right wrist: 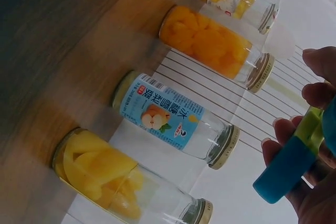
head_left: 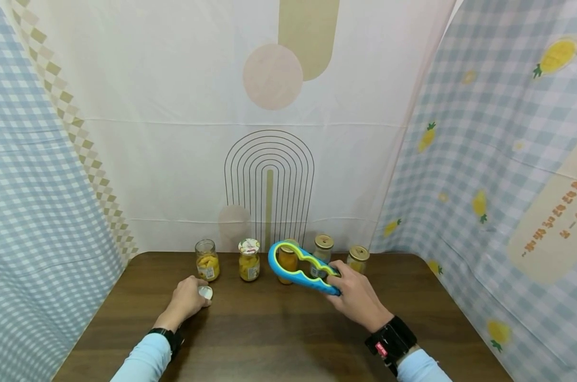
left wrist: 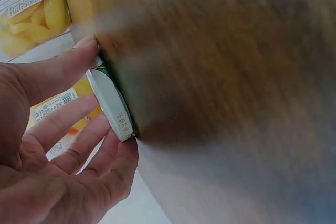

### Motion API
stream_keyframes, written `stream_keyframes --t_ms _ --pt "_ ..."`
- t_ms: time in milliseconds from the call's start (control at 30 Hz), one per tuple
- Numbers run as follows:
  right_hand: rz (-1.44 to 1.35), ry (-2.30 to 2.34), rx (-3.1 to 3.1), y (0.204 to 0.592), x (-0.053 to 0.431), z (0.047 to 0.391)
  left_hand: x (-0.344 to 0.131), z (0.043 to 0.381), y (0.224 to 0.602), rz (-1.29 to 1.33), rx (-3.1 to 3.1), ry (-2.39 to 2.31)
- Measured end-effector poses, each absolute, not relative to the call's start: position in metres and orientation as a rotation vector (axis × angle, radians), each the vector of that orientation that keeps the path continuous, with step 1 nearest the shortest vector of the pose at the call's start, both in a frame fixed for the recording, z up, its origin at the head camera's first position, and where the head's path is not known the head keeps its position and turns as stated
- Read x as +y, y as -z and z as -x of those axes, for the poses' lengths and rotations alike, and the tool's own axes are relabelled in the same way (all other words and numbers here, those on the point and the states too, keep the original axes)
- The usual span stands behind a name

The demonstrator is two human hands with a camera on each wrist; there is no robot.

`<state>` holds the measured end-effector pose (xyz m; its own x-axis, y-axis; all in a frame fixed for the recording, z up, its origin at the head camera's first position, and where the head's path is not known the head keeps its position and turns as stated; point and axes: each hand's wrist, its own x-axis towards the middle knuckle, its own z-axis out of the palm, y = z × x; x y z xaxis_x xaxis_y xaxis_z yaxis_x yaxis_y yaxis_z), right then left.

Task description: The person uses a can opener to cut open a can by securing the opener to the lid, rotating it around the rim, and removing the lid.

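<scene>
My left hand [head_left: 188, 298] pinches a white jar lid [left wrist: 113, 100] by its rim, thumb on one side and fingers on the other, down at the tabletop. Just behind it stands a lidless glass jar [head_left: 207, 261] of yellow fruit. My right hand [head_left: 357, 297] grips the handle end of a blue and green jar opener [head_left: 300, 277], raised in front of the jars on the right. In the right wrist view only a piece of the opener [right wrist: 289, 169] shows between the fingers. The opener's looped end partly covers a jar of orange fruit [right wrist: 205, 40].
A jar with a patterned lid [head_left: 248, 260] stands right of the lidless one. Further right are a blue-labelled jar [right wrist: 163, 114] and a jar of yellow pieces [right wrist: 100, 174], both with gold lids. Cloth [head_left: 174, 175] hangs behind the brown table [head_left: 250, 339].
</scene>
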<state>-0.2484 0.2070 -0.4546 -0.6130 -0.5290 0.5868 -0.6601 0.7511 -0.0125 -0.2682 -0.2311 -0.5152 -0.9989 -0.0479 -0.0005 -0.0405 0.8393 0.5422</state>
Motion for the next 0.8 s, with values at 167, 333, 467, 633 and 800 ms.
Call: stream_keyframes --t_ms 167,333,467,633,800 --pt "-0.895 -0.312 -2.362 0.453 0.207 0.248 -0.230 0.269 0.515 -0.059 -3.006 0.888" --pt "-0.890 -0.311 -2.359 0.450 0.205 0.248 -0.231 0.269 0.515 -0.042 -3.027 0.917" --pt "-0.897 -0.305 -2.347 0.448 0.203 0.249 -0.234 0.267 0.518 -0.018 -3.032 0.927" --pt "-0.913 -0.304 -2.316 0.446 0.201 0.250 -0.235 0.260 0.520 -0.005 -2.996 0.920" --pt "-0.916 -0.279 -2.302 0.445 0.201 0.253 -0.228 0.247 0.513 -0.005 -2.938 0.907"
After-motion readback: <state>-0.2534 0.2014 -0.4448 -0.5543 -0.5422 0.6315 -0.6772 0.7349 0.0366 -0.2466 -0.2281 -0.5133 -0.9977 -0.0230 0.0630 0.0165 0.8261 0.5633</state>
